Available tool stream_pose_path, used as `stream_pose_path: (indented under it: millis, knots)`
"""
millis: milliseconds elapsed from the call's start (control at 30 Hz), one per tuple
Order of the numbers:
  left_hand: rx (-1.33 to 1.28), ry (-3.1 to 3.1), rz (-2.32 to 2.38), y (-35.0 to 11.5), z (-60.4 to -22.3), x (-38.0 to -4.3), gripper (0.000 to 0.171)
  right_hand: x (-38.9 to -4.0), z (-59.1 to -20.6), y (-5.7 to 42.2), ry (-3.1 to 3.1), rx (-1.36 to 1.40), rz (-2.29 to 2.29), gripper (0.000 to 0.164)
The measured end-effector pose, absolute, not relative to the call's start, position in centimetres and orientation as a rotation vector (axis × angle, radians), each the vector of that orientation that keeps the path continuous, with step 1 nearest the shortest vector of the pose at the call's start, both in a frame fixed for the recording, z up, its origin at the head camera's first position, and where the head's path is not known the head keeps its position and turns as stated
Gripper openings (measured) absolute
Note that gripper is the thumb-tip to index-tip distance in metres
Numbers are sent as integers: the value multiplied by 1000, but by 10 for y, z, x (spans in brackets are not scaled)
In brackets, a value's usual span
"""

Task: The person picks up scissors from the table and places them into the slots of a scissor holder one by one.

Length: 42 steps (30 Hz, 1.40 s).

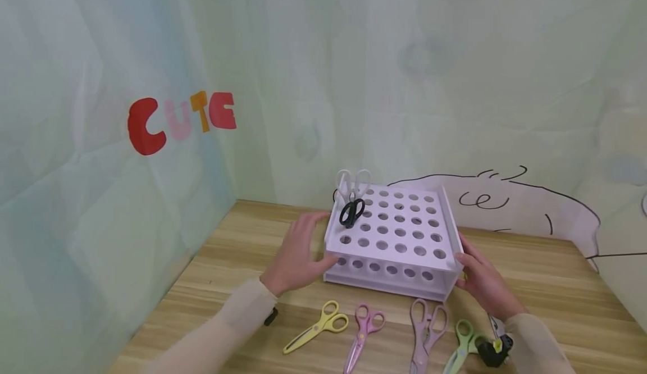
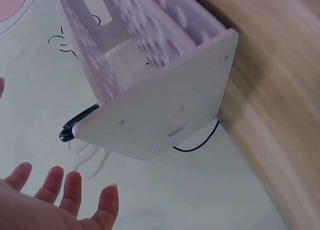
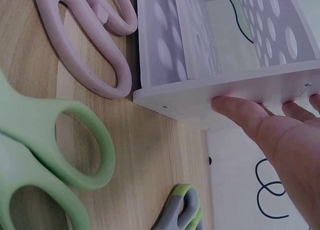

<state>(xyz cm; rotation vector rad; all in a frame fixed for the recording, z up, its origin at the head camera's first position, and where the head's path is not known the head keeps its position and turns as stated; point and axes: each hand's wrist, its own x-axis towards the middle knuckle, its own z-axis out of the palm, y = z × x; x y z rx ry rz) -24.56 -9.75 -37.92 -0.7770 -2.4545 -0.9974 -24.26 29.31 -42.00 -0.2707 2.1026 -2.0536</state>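
Observation:
A white two-tier rack [image 1: 410, 241] with rows of round holes stands on the table. White-handled scissors [image 1: 352, 196] and black-handled scissors [image 1: 351, 212] stand in its left rear holes, blades hidden. My left hand [image 1: 298, 253] is spread at the rack's left side; in the left wrist view its fingers [image 2: 71, 192] are apart from the side panel [image 2: 165, 99]. My right hand [image 1: 487, 287] is at the rack's right side, its extended fingers [image 3: 245, 112] touching the outer panel [image 3: 187, 102].
In front of the rack lie yellow scissors [image 1: 317, 329], pink scissors [image 1: 361, 337], mauve scissors [image 1: 423, 340] and green scissors [image 1: 459, 354]. Grey-and-green handles [image 3: 172, 212] lie near my right wrist. A printed curtain [image 1: 429, 110] hangs behind the wooden table [image 1: 217, 261].

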Motion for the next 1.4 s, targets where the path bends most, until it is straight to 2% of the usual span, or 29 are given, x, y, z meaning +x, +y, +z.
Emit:
stream_pose_path:
  millis: [133, 367, 500, 767, 1067, 1400]
  knots:
    - [-753, -2469, -1015, -98, -387, -236, 76, -241, -419, 294, 2097, -290, -2059, 66]
    - [-728, -2519, -1078, -99, -407, -226, 54, -242, -419, 294, 2071, -297, -2068, 66]
    - [-743, -2624, -1053, -99, -417, -223, 49, -242, -420, 293, 2068, -300, -2078, 66]
    - [-839, -2925, -793, -102, -433, -216, 63, -242, -422, 293, 2072, -326, -2062, 66]
    - [-881, -2964, -563, -98, -446, -209, 72, -240, -419, 293, 2073, -339, -2055, 65]
    - [-839, -2985, -462, -91, -460, -210, 69, -241, -420, 294, 2087, -327, -2045, 64]
